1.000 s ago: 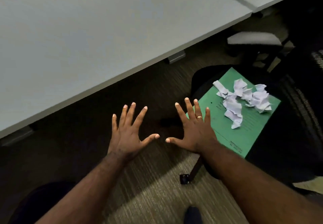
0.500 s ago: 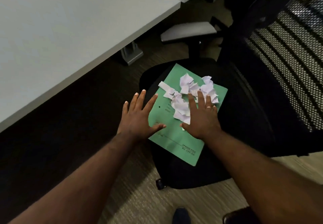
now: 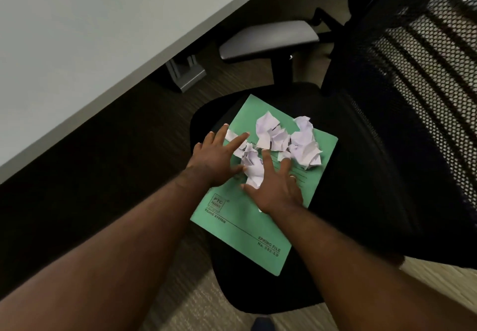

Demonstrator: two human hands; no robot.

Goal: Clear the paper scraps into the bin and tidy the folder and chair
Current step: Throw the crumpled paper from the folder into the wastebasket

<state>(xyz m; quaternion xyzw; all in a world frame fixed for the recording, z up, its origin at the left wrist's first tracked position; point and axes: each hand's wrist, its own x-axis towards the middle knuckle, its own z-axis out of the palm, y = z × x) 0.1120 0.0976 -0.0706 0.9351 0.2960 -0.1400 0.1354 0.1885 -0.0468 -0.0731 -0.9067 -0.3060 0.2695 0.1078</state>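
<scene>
Table (image 3: 90,34): pale top, upper left, edge running diagonally; nothing of the task on it in view. No bin visible anywhere.

Chair (image 3: 387,163): black, mesh back at right, grey armrest (image 3: 268,40) beyond the seat. It serves here as the working surface, turned away from the table.

Folder (image 3: 245,227): green spring file, lying flat on the seat, near corner hanging just past the seat's front edge. It carries all the scraps, so it would probably work as a tray if you lift it level.

Paper scraps (image 3: 304,147): white crumpled pieces bunched on the folder's far half, one flat strip at its left edge.

Your left hand (image 3: 216,157): fingers spread and straight, lying over the strip and the nearest crumple; grip open, holding nothing.

Your right hand (image 3: 276,188): palm down on the folder, fingers straight and splayed toward the pile, a ring on one finger; grip open as well.

Judgement: both hands flank the near scraps to rake them together. Gathering has barely begun; loose pieces could slide off the folder's far edge.
</scene>
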